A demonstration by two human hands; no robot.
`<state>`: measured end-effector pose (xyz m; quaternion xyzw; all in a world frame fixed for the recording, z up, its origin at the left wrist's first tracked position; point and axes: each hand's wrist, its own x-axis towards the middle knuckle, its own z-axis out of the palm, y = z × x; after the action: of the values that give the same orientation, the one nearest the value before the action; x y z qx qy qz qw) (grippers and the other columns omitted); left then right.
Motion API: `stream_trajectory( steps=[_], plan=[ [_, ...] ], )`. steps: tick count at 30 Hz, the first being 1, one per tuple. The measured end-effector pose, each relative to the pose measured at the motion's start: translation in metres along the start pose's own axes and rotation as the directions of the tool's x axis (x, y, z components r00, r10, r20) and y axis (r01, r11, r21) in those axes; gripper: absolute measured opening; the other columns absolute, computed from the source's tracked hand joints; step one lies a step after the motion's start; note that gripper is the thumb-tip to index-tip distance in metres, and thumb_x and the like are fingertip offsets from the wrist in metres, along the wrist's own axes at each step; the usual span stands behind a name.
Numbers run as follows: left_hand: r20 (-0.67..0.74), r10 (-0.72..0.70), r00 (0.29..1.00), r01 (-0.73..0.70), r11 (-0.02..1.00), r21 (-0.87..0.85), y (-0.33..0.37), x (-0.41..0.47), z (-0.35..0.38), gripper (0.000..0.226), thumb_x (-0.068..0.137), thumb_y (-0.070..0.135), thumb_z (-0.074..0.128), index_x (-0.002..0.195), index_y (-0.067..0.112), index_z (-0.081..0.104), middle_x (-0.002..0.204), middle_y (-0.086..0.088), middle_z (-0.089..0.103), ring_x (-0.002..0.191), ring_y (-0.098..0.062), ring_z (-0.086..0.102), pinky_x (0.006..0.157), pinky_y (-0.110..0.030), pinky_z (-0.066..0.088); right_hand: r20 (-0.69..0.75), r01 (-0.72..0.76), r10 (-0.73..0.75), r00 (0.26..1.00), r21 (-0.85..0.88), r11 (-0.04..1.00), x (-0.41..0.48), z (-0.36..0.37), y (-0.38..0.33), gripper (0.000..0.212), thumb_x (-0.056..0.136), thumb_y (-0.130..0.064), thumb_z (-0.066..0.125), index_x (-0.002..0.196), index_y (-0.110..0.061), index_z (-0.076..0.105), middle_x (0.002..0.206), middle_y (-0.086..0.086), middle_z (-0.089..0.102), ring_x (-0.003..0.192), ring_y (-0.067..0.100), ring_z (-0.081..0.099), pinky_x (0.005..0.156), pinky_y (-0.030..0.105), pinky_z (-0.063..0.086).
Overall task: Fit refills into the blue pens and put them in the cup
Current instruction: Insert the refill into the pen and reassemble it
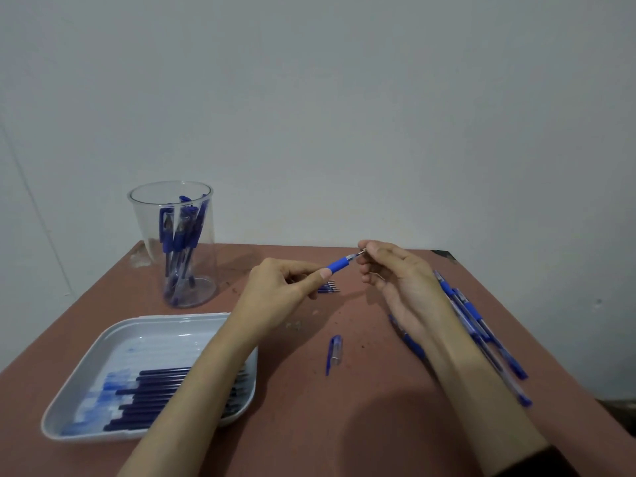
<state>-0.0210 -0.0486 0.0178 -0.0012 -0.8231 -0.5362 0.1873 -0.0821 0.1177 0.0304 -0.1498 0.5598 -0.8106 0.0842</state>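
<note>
While you hold the work in mid-air above the bench, your left grip (282, 294) is clenched round the clear-barrelled blue pen with the blue rubber sleeve (339, 265). Your right grip (395, 277) pinches the small silvery metal tip (363, 251) at the pen's front end. Whether that tip belongs to a refill or to a nose piece cannot be told.

Progress, as judged: partly done. The clear plastic cup (137, 215) stands at the far left of the bench and holds several capped blue pens (179, 232). Still outstanding:
- a row of loose blue pens (481, 325) lying beside and under your right forearm;
- a row of dark blue refills (151, 390) in the white rectangular tray (103, 339), near left;
- a loose blue-and-clear pen cap (334, 352) on the bench between your forearms, probably for the pen in hand.

Some small pointed pieces (330, 287) lie just beyond your left grip, partly hidden.

Surface: the reddish-brown bench (309, 425) is scuffed and dotted with specks and crumbs. The tray floor is stained with blue ink. Behind the bench stands a bare pale grey wall (344, 98).
</note>
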Motion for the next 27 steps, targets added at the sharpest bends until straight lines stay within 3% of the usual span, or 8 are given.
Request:
stream_trajectory(
  steps=[7,11,16,19,23,27],
  plan=[
    [-0.01,0.001,1.0,-0.001,1.0,0.027,-0.002,0.001,0.0003,0.013,0.087,0.034,0.064,0.089,0.028,0.076,0.054,0.01,0.061,0.049,-0.002,0.043,0.049,-0.013,0.033,0.015,0.032,-0.03,0.999,-0.125,0.992,-0.0015,0.0015,0.0031,0.01,0.087,-0.006,0.062,0.088,-0.003,0.071,0.071,0.007,0.065,0.062,0.01,0.057,0.06,0.019,0.049],
    [0.01,0.005,1.0,-0.005,0.999,0.05,-0.0033,0.0005,0.0003,0.011,0.087,0.033,0.065,0.086,0.031,0.075,0.053,0.011,0.061,0.053,-0.005,0.045,0.05,-0.015,0.033,-0.057,0.04,-0.058,0.997,-0.285,0.958,-0.0009,0.0014,0.0074,0.015,0.085,-0.016,0.068,0.08,-0.002,0.069,0.065,0.005,0.063,0.057,0.01,0.053,0.055,0.019,0.045],
    [0.005,-0.007,1.0,0.007,1.0,-0.024,-0.0021,0.0013,-0.0007,0.014,0.087,0.034,0.064,0.089,0.027,0.076,0.053,0.012,0.06,0.046,-0.002,0.041,0.049,-0.013,0.032,0.041,-0.033,0.037,0.998,-0.098,0.995,-0.0031,-0.0001,-0.0004,0.01,0.086,-0.01,0.063,0.09,-0.003,0.07,0.069,0.006,0.065,0.06,0.011,0.056,0.056,0.02,0.046],
    [0.024,-0.008,1.0,0.009,0.999,-0.034,-0.0004,-0.0002,0.0003,0.014,0.087,0.034,0.064,0.089,0.027,0.076,0.053,0.012,0.06,0.048,-0.002,0.04,0.05,-0.014,0.033,-0.005,-0.002,0.001,1.0,-0.196,0.981,-0.0029,0.0009,0.0026,0.013,0.084,-0.016,0.068,0.074,-0.007,0.066,0.064,0.005,0.059,0.055,0.011,0.051,0.055,0.02,0.044],
    [0.021,-0.015,1.0,0.016,0.998,-0.058,0.0002,-0.0004,-0.0004,0.013,0.086,0.035,0.064,0.086,0.028,0.075,0.054,0.01,0.06,0.05,-0.003,0.04,0.055,-0.021,0.035,0.065,-0.001,0.01,0.998,-0.136,0.991,-0.0032,-0.0011,0.0,0.013,0.086,-0.013,0.064,0.096,-0.008,0.07,0.072,0.004,0.065,0.062,0.01,0.056,0.058,0.02,0.045],
    [0.055,-0.022,0.998,0.025,0.998,-0.055,0.0022,-0.0014,0.0002,0.012,0.087,0.034,0.064,0.081,0.031,0.074,0.052,0.011,0.058,0.051,-0.005,0.039,0.056,-0.023,0.033,0.025,0.017,-0.012,1.0,-0.207,0.978,-0.0023,-0.0013,0.0014,0.016,0.076,-0.026,0.071,0.078,-0.01,0.067,0.066,0.003,0.06,0.06,0.012,0.052,0.056,0.02,0.043]
  ],
)
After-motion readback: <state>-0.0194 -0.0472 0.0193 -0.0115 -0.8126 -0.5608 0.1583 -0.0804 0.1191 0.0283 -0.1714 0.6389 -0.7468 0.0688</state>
